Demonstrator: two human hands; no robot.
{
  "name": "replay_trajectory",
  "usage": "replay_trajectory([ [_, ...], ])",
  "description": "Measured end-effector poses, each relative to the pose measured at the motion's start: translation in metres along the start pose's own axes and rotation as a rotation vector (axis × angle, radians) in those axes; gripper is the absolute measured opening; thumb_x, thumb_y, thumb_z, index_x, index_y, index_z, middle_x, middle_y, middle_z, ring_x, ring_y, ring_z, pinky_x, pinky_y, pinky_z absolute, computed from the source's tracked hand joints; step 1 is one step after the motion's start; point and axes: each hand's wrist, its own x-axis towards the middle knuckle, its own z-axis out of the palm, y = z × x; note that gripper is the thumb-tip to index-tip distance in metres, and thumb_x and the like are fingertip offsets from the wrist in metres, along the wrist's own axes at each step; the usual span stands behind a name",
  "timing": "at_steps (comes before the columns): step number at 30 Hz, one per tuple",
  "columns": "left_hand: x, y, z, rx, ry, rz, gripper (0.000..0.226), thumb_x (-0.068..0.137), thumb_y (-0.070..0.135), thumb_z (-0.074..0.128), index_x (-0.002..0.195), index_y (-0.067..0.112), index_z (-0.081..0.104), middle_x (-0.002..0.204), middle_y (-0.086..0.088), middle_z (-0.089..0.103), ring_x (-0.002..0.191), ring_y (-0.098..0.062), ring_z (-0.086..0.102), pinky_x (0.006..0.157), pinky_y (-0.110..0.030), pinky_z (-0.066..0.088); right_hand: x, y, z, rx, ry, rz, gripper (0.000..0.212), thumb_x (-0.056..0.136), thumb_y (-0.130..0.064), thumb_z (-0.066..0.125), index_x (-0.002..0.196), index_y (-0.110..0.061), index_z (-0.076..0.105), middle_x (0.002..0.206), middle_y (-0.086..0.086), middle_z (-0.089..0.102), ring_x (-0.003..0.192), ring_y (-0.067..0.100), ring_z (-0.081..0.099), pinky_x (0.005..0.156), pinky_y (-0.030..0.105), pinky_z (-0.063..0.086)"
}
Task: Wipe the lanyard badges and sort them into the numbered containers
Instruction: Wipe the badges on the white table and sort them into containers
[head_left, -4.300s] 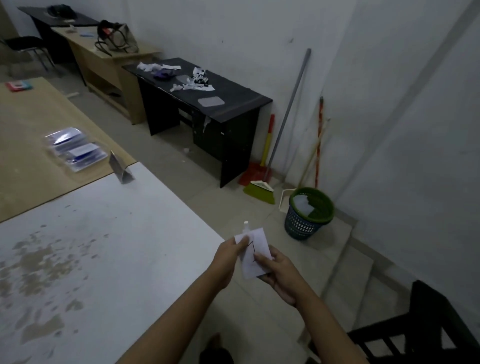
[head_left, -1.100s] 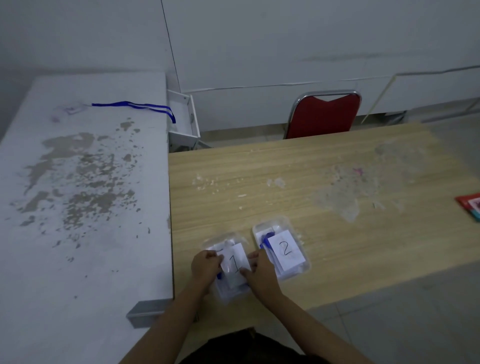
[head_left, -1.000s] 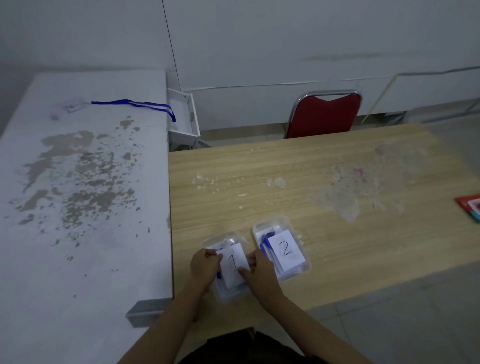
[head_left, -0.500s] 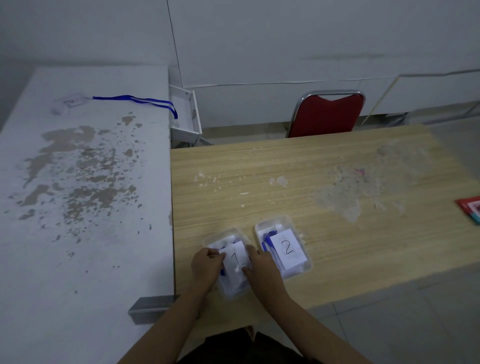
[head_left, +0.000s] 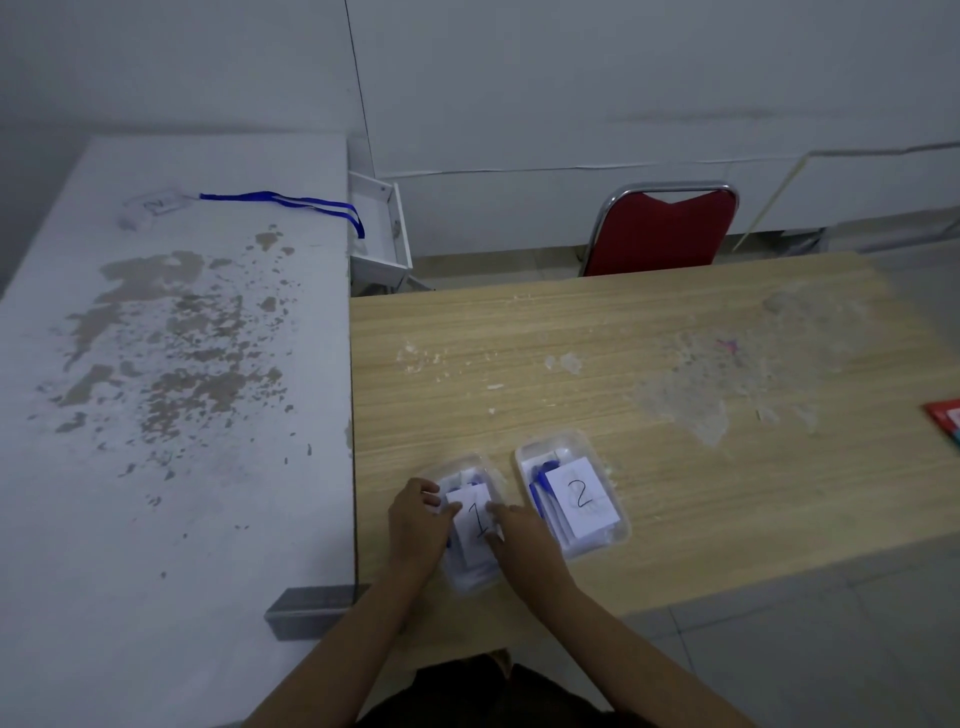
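Observation:
Two clear plastic containers stand side by side near the front edge of the wooden table. The left container (head_left: 485, 579) carries a white paper card marked 1 (head_left: 475, 522). My left hand (head_left: 415, 525) holds the card's left edge with curled fingers. My right hand (head_left: 524, 535) has its fingertips on the card's right side. The right container (head_left: 618, 535) holds blue-strapped badges under a card marked 2 (head_left: 582, 496). One more badge (head_left: 153, 205) with a blue lanyard (head_left: 291, 202) lies far back on the white table.
The worn white table (head_left: 156, 389) adjoins the wooden table (head_left: 623, 364) on its left. A red chair (head_left: 662, 231) stands behind the wooden table, against the wall. A red object (head_left: 945, 418) sits at the right edge. A white open drawer (head_left: 382, 234) juts between the tables.
Earlier I held the card in the air facing a bin. Over the last second both hands have eased the card marked 1 down onto the left container.

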Motion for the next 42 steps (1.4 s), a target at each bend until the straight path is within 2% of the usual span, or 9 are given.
replay_trajectory([
  [8,-0.002,0.001,-0.001,-0.002,0.045,0.003,0.025,0.082,0.020,0.076,0.097,0.008,0.060,0.083,0.001,0.062,0.071,-0.004,0.057,0.055,-0.006,0.041,-0.005,0.000,-0.009,0.104,0.043,0.031,0.036,0.097,-0.025,0.054,0.133,-0.021,0.053,0.122,0.001,0.060,0.112,0.014,0.055,0.090,0.017,0.036],
  [14,-0.003,-0.003,-0.003,-0.012,0.034,-0.030,0.012,0.091,0.021,0.064,0.094,0.010,0.061,0.085,-0.002,0.065,0.077,-0.017,0.063,0.058,-0.015,0.044,-0.007,-0.001,-0.014,0.102,0.059,0.033,0.034,0.098,-0.026,0.052,0.131,-0.022,0.055,0.119,0.000,0.061,0.108,0.013,0.056,0.086,0.016,0.037],
  [16,-0.006,-0.004,-0.007,0.017,0.037,-0.030,0.007,0.095,0.022,0.058,0.093,0.016,0.061,0.086,0.002,0.064,0.076,-0.012,0.062,0.058,-0.016,0.044,-0.008,-0.003,-0.016,0.100,0.083,0.022,0.033,0.098,-0.030,0.050,0.130,-0.024,0.056,0.119,-0.003,0.062,0.108,0.012,0.057,0.089,0.019,0.043],
  [20,-0.012,-0.008,-0.022,0.037,0.078,-0.036,0.012,0.096,0.020,0.054,0.085,0.021,0.060,0.079,0.006,0.062,0.072,-0.006,0.058,0.059,-0.014,0.045,-0.006,-0.016,-0.018,0.122,0.109,-0.041,0.030,0.099,-0.029,0.049,0.126,-0.023,0.059,0.118,-0.004,0.063,0.103,0.010,0.059,0.087,0.018,0.043],
  [23,-0.018,-0.014,-0.041,0.000,0.163,-0.100,0.016,0.097,0.022,0.054,0.082,0.022,0.061,0.077,0.004,0.063,0.072,-0.014,0.061,0.059,-0.018,0.044,-0.002,-0.034,-0.016,0.176,0.101,-0.111,0.027,0.097,-0.025,0.052,0.121,-0.020,0.063,0.117,-0.003,0.065,0.100,0.011,0.061,0.088,0.019,0.043],
  [31,-0.053,-0.058,-0.125,-0.148,0.408,-0.186,0.011,0.097,0.023,0.056,0.104,0.016,0.062,0.102,-0.005,0.068,0.093,-0.023,0.064,0.084,-0.044,0.057,-0.005,-0.111,0.015,0.197,0.005,-0.284,0.027,0.098,-0.031,0.051,0.121,-0.027,0.063,0.115,-0.010,0.065,0.096,0.005,0.061,0.085,0.021,0.050],
  [34,-0.068,-0.082,-0.162,-0.207,0.496,-0.229,0.006,0.096,0.021,0.056,0.099,0.020,0.061,0.099,-0.002,0.068,0.093,-0.021,0.064,0.084,-0.046,0.057,-0.010,-0.148,0.033,0.198,-0.028,-0.384,0.026,0.097,-0.035,0.051,0.119,-0.031,0.063,0.113,-0.015,0.064,0.095,-0.002,0.056,0.087,0.020,0.049],
  [38,-0.093,-0.119,-0.221,-0.237,0.596,-0.299,0.008,0.097,0.021,0.056,0.101,0.017,0.062,0.100,-0.005,0.069,0.093,-0.024,0.065,0.085,-0.045,0.056,-0.018,-0.212,0.071,0.108,-0.069,-0.513,0.026,0.097,-0.037,0.048,0.117,-0.032,0.064,0.111,-0.017,0.064,0.093,0.001,0.058,0.077,0.013,0.041],
  [42,-0.124,-0.168,-0.298,-0.281,0.667,-0.354,0.007,0.097,0.020,0.056,0.098,0.016,0.063,0.095,-0.001,0.070,0.083,-0.022,0.067,0.073,-0.035,0.056,-0.033,-0.292,0.129,0.098,-0.122,-0.577,0.026,0.097,-0.038,0.047,0.117,-0.034,0.064,0.111,-0.017,0.065,0.096,0.002,0.059,0.079,0.014,0.045],
])
